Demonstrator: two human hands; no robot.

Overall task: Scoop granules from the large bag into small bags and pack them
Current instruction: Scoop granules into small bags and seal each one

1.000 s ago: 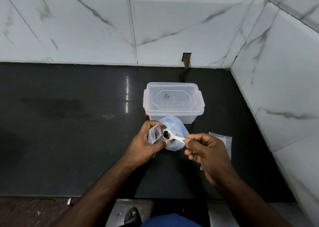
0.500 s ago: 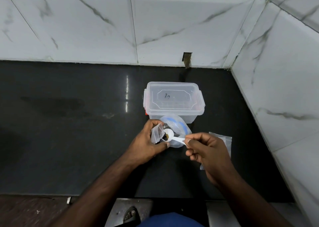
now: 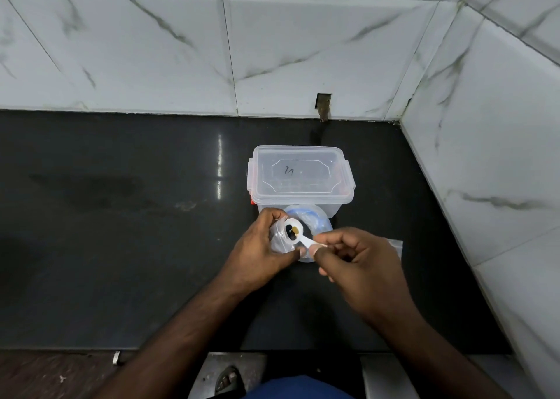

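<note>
My left hand [image 3: 260, 256] holds a small clear bag [image 3: 279, 237] open at its mouth, just in front of the box. My right hand [image 3: 354, 262] pinches the handle of a white plastic scoop [image 3: 298, 232]. The scoop's bowl carries a few dark granules and sits right at the small bag's opening. Behind the scoop stands the large clear bag [image 3: 313, 221] with blue print, its mouth rolled open; my hands hide its lower part.
A clear lidded plastic box [image 3: 300, 177] stands on the black counter [image 3: 121, 216] just behind the bags. More small clear bags [image 3: 395, 244] lie flat to the right of my right hand. Marble-tiled walls close the back and right sides.
The scoop has moved left from the large bag to the small bag's mouth. My right hand followed it left, and my left hand shifted the small bag slightly.
</note>
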